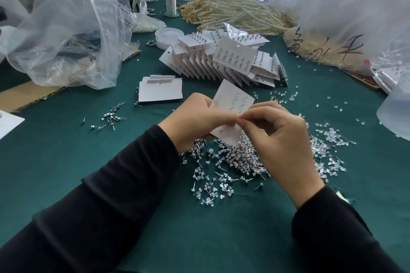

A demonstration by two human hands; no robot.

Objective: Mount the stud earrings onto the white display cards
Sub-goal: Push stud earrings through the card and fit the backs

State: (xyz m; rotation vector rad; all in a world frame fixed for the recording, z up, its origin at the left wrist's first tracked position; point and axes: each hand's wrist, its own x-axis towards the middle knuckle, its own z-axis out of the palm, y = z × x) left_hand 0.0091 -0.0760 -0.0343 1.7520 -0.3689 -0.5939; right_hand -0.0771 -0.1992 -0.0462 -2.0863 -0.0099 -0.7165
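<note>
**A:** What could go wrong from here?

**B:** Mostly the card (pixel 233 99) creasing. My left hand (pixel 195 117) grips it by its left edge, fingers curled behind and thumb across the front. My right hand (pixel 277 139) pinches at its middle, thumb and forefinger tight together. If I push hard there with nothing behind the card, I judge it will buckle.

**A:** Is there a stud between those fingertips?

**B:** I can't tell. Whatever is there is too small and my fingertips cover it. If it is one, it could slip and drop into the studs (pixel 239 157) heaped right under my hands, and I'd never pick it out again.

**A:** Anything else?

**B:** A post could miss its hole and go in crooked, because my own fingers hide the spot. The card is also tilted, so anything loose in the upper rows might slide back out.

**A:** Where is everything, relative to you?

**B:** The card is up off the table (pixel 66 150), between both hands, with its top corner pointing away from me. The heap lies just below it and reaches under my right wrist. Clear backs (pixel 208 197) are scattered nearer me. The stack (pixel 221 62) of filled cards sits beyond, well apart.
</note>
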